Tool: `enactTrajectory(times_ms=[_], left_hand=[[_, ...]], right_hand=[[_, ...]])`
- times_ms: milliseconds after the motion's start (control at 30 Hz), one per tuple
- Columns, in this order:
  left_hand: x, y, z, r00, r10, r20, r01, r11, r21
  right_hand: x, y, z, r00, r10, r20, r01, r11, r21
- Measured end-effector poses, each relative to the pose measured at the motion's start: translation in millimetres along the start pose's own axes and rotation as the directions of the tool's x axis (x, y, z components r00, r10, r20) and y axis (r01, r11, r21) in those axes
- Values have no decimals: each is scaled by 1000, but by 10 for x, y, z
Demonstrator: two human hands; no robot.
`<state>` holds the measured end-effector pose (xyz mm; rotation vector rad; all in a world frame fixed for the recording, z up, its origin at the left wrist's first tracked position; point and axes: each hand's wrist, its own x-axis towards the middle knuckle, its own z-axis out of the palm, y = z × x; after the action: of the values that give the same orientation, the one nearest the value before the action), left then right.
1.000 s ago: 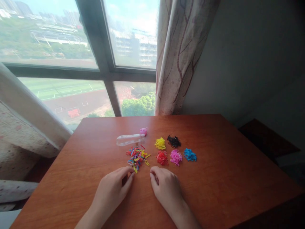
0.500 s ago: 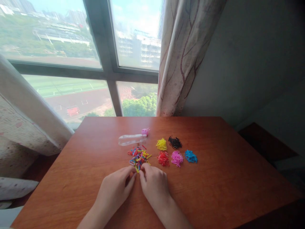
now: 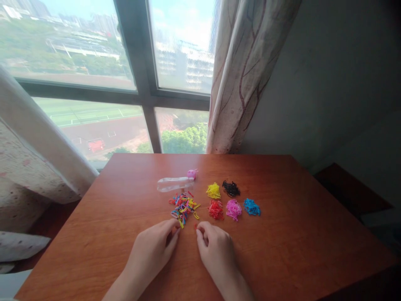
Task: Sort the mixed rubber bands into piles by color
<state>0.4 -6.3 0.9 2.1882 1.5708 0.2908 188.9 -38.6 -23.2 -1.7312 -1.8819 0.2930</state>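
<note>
A mixed pile of small coloured rubber bands [image 3: 184, 205] lies on the brown table. My left hand [image 3: 158, 240] rests at the pile's near edge, thumb and forefinger drawn together. Whatever is between those fingertips, if anything, is too small to make out. To the right of the pile, my right hand [image 3: 216, 242] pinches a red rubber band [image 3: 196, 226], of which only a bit shows. Sorted heaps lie beyond it: yellow bands [image 3: 213, 190], black bands [image 3: 231, 188], red bands [image 3: 216, 209], pink bands [image 3: 233, 210] and blue bands [image 3: 252, 207].
Behind the mixed pile a clear plastic bottle [image 3: 173, 184] lies on its side, with a pink cap [image 3: 192, 174] by its mouth. The wooden table [image 3: 297, 234] reaches to a window with curtains [image 3: 244, 75] on both sides.
My right hand has moved right, away from the mixed pile, with a red rubber band at its fingertips. My left hand has stayed by the pile. The view has shifted slightly.
</note>
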Motion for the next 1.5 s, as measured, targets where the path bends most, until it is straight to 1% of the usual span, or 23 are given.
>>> enactTrajectory(times_ms=[200, 367, 533, 833, 967, 1133, 1233, 1367, 1500], left_hand=[[-4, 24, -21, 1000, -3, 21, 3, 1000, 11], [1, 36, -33, 999, -18, 49, 16, 999, 36], [1, 29, -26, 998, -19, 52, 16, 999, 43], [-6, 41, -30, 1000, -2, 7, 2, 1000, 3], [-5, 24, -13, 1000, 5, -2, -5, 1000, -5], [-11, 27, 3, 1000, -15, -16, 15, 1000, -3], [-4, 79, -12, 999, -53, -12, 53, 998, 20], [29, 172, -27, 995, -99, -6, 99, 991, 89], [56, 220, -8, 992, -123, -15, 124, 983, 136]], right_hand=[[-38, 260, -140, 992, 74, -101, -67, 995, 71], [32, 399, -220, 986, 99, -136, -92, 994, 56], [108, 444, -247, 983, 78, -167, -77, 997, 13], [199, 421, -251, 982, 42, -186, -57, 995, -76], [169, 380, -238, 986, 20, -166, -30, 998, -54], [120, 239, -162, 995, -21, -95, 22, 1000, 1], [97, 131, -95, 998, -47, -38, 47, 999, 12], [67, 30, -41, 996, -80, 33, 81, 997, -10], [51, 3, -42, 995, -96, 39, 97, 995, -16]])
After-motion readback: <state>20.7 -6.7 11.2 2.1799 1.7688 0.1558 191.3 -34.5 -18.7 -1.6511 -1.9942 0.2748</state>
